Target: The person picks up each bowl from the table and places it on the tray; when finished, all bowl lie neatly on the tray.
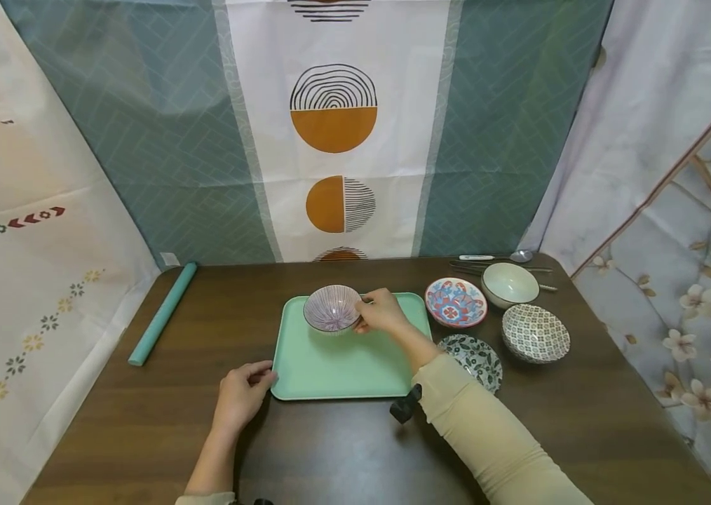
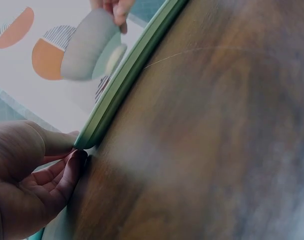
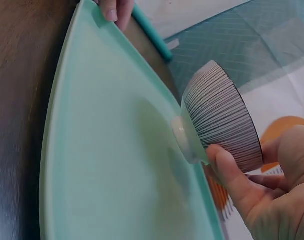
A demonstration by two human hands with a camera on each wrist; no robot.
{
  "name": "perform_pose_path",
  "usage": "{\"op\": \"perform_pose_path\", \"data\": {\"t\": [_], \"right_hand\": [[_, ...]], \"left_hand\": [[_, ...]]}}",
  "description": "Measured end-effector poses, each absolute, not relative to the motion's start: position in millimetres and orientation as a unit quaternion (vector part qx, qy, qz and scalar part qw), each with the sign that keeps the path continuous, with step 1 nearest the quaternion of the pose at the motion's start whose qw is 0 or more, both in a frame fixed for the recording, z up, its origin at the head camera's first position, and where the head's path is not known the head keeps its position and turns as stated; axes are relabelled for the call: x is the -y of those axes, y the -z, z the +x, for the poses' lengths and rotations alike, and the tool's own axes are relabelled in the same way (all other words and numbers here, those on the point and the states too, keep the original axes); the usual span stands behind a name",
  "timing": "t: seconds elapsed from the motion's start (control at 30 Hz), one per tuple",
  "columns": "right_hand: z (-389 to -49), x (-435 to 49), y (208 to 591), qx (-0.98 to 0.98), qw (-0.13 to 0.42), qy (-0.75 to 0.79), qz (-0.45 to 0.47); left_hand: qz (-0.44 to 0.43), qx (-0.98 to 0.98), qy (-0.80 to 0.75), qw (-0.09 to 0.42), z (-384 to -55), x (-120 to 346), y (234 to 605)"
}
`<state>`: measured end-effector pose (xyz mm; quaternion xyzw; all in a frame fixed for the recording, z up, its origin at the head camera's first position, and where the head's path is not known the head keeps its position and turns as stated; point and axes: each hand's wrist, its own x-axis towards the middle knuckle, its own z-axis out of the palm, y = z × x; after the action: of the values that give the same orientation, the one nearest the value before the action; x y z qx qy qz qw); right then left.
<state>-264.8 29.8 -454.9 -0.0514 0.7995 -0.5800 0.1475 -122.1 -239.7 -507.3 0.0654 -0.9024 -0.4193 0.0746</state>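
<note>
My right hand [image 1: 383, 311] grips a striped purple-and-white bowl [image 1: 332, 308] by its right side, thumb outside the wall. Over the far left part of the mint-green tray [image 1: 355, 365] the bowl hangs, its foot above the tray floor and its shadow below in the right wrist view. At the tray's near left corner is my left hand [image 1: 245, 393]. The left wrist view shows that hand [image 2: 32, 175] pinching the tray's rim [image 2: 109, 107] between thumb and fingers.
Right of the tray stand a red-and-blue bowl [image 1: 456, 302], a pale bowl [image 1: 510, 284], a brown-patterned bowl [image 1: 535, 333] and a green-leaf dish [image 1: 477, 359], partly behind my sleeve. A spoon [image 1: 519, 256] and other cutlery lie behind them. A teal roll [image 1: 163, 313] lies far left.
</note>
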Motion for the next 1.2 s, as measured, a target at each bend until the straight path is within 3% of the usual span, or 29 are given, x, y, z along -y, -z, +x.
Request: {"op": "perform_pose_path", "data": {"t": [0.3, 0.53, 0.73, 1.2], "right_hand": [[-269, -10, 470, -0.764, 0.177, 0.620, -0.022], [-269, 0, 472, -0.661, 0.246, 0.706, -0.067], [-268, 0, 469, -0.622, 0.266, 0.727, -0.119], [-251, -12, 466, -0.680, 0.210, 0.692, -0.118]], "left_hand": [[0.064, 0.898, 0.430, 0.069, -126, 236, 506], [0.067, 0.894, 0.437, 0.065, -125, 236, 505], [0.068, 0.894, 0.439, 0.067, -125, 237, 503], [0.070, 0.893, 0.440, 0.068, -122, 239, 506]]}}
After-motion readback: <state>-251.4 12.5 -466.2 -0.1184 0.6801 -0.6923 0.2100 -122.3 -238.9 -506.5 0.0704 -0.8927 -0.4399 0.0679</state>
